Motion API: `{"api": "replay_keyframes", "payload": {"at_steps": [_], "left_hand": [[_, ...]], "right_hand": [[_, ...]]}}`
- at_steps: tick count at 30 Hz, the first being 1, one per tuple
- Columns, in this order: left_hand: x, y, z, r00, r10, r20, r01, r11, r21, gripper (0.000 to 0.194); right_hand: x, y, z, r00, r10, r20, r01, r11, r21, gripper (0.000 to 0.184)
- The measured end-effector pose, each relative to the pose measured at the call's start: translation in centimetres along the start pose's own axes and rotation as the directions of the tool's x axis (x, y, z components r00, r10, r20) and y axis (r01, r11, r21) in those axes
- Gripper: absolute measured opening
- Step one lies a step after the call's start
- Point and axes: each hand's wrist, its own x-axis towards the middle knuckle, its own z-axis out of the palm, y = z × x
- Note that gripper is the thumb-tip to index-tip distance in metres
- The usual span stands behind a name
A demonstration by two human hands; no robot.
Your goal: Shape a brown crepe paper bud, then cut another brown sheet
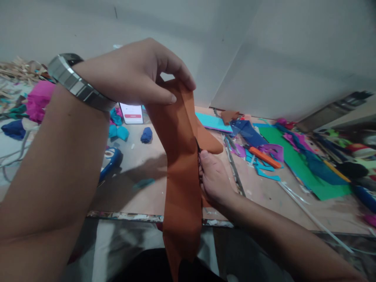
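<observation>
My left hand (158,74), with a metal watch on its wrist, pinches the top of a long orange-brown sheet (183,184) between thumb and fingers. The sheet looks like craft paper or thin foam and hangs down past the table's front edge, with a flap (208,139) jutting out to the right. Against its right edge, my right hand (216,176) is closed around what looks like a pair of scissors (197,145). Only a dark narrow part shows at the sheet; the handles are mostly hidden by my fingers.
A lit phone (132,113) stands behind my left wrist. Blue crumpled pieces (146,135) and a blue rounded object (110,162) lie left. To the right are an orange cutter (265,157), turquoise scraps (266,172), a green sheet (296,164) and a white strip (317,217). A wall rises behind.
</observation>
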Motion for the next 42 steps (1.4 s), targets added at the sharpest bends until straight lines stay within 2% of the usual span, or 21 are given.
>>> {"api": "replay_keyframes", "payload": {"at_steps": [6,11,22,31,36,42], "left_hand": [[-0.1,0.0,-0.1,1.0,-0.011,0.005,0.011,1.0,-0.007,0.041],[-0.1,0.2,-0.1,1.0,0.029,0.009,-0.029,1.0,0.001,0.041],[-0.5,0.8,0.0,0.999,0.044,-0.01,-0.045,0.995,-0.089,0.043],[-0.3,1.2,0.3,0.997,0.081,0.002,-0.08,0.994,-0.07,0.041],[-0.5,1.1,0.1,0.999,0.045,0.023,-0.044,0.997,-0.067,0.043],[-0.5,1.1,0.0,0.998,0.041,0.037,-0.04,0.999,-0.025,0.041]], "right_hand": [[0.0,0.0,-0.1,1.0,0.004,0.011,-0.004,1.0,0.001,0.053],[0.0,0.2,-0.3,1.0,0.023,0.004,-0.023,1.0,-0.003,0.055],[-0.5,-0.9,0.0,0.995,-0.087,-0.041,0.086,0.996,-0.037,0.064],[-0.4,-1.5,0.4,0.995,-0.058,0.076,0.055,0.998,0.039,0.055],[-0.4,-1.3,0.3,0.998,-0.029,0.063,0.026,0.999,0.041,0.055],[-0.3,-1.2,0.5,0.997,-0.052,0.053,0.05,0.998,0.037,0.054]]}}
